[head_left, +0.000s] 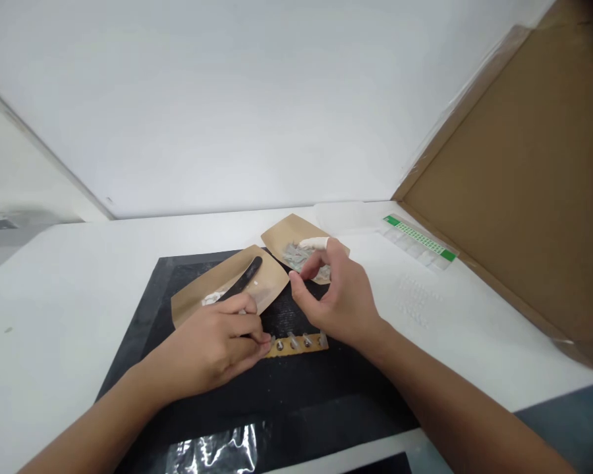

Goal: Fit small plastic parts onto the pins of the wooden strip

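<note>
My left hand [222, 339] is closed, its fingertips at the left end of a narrow yellow strip [286, 352] on a black mat. Small clear pieces and dark round spots line the strip. Just above that hand a curved black tool [247, 276] crosses a brown paper tray [192, 296]; its lower end is hidden, so I cannot tell whether the hand touches it. Thumb and finger of my right hand [340, 296] are pinched above the strip, around something too small to make out. A white cover wraps one of its fingers. Behind it a second brown paper [289, 228] bears small clear pieces [296, 255].
The black mat [296, 395] lies on a white table [54, 309], with shiny clear plastic [217, 451] at its front. To the right are a green-and-white labelled clear packet [420, 240] and small clear dots [418, 299]. A brown cardboard panel [524, 171] leans at the right.
</note>
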The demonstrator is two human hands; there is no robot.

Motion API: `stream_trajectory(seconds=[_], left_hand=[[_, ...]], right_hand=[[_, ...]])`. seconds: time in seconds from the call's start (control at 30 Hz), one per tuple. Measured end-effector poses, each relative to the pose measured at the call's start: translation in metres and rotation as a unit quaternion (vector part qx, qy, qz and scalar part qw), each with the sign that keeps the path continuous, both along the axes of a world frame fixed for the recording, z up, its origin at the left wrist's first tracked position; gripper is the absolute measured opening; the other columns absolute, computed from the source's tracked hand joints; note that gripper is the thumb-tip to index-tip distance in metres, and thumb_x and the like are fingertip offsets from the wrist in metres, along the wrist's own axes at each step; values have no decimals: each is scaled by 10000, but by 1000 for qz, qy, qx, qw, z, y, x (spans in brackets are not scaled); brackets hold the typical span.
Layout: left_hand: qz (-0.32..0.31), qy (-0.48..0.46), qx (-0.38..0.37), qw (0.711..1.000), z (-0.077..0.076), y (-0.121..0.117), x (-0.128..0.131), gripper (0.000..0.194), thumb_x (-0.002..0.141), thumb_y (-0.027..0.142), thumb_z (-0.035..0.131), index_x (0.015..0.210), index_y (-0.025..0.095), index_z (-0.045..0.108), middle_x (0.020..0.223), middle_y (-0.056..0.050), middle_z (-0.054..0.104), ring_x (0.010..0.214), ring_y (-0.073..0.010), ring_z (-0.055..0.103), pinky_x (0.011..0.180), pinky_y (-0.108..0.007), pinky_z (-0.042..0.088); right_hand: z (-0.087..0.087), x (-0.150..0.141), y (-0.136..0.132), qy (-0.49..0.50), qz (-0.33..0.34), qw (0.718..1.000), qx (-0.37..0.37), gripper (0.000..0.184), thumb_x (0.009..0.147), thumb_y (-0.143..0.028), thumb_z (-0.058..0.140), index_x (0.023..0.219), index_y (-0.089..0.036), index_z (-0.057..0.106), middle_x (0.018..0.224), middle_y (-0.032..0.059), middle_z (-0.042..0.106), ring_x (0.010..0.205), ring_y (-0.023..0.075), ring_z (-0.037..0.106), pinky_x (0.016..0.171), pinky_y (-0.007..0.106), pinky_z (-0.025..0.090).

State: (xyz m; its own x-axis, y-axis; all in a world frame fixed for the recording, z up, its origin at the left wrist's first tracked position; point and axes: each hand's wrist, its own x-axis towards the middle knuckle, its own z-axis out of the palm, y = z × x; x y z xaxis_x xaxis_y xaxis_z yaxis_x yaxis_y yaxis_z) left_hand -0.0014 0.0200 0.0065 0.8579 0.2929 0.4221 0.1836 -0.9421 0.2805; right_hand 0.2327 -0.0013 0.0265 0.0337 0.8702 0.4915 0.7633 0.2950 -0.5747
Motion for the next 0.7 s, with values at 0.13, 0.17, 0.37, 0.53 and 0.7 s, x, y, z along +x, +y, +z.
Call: stream_trajectory(seconds=[0.13, 0.17, 0.37, 0.53, 0.7], left_hand=[[15, 26, 60, 998, 0, -6, -1, 181, 985, 98, 634, 832, 167, 701, 808, -25, 702, 806, -185, 569, 698, -329, 505], [25, 34, 74, 996, -1, -8, -2, 170, 981, 94, 636, 841, 165, 701, 799, -27, 696, 794, -189, 568, 685, -336, 494], [29, 18, 94, 995, -12, -15, -12, 150, 976, 85, 625, 1041, 168, 733, 1009, -72, 748, 859, -207, 628, 705, -343, 536], [23, -16, 101, 995, -14, -14, -17, 150, 966, 77, 635, 1034, 154, 744, 1053, -70, 774, 825, -202, 624, 701, -344, 546], [41, -41, 102, 993, -15, -17, -19, 100, 967, 83, 662, 1003, 142, 735, 1038, -45, 789, 812, -195, 599, 666, -333, 497]], right_hand=[[0, 0, -1, -9, 13, 1000, -5, 226, 892, -360, 654, 877, -246, 458, 807, -8, 668, 748, 170, 634, 693, 323, 471], [-1, 0, -1, -14, 23, 1000, -6, 220, 897, -360, 651, 878, -245, 464, 809, -8, 670, 759, 170, 635, 696, 320, 471], [-5, 1, 1, -27, 66, 997, -30, 214, 922, -358, 629, 896, -241, 452, 817, -12, 686, 751, 156, 629, 681, 295, 448], [-5, 2, 1, -71, 117, 989, -48, 161, 931, -319, 617, 894, -236, 484, 826, -8, 671, 779, 157, 621, 671, 282, 423], [-8, 1, 2, -102, 131, 985, -51, 124, 942, -300, 600, 890, -230, 511, 816, -11, 662, 774, 155, 609, 671, 286, 406]])
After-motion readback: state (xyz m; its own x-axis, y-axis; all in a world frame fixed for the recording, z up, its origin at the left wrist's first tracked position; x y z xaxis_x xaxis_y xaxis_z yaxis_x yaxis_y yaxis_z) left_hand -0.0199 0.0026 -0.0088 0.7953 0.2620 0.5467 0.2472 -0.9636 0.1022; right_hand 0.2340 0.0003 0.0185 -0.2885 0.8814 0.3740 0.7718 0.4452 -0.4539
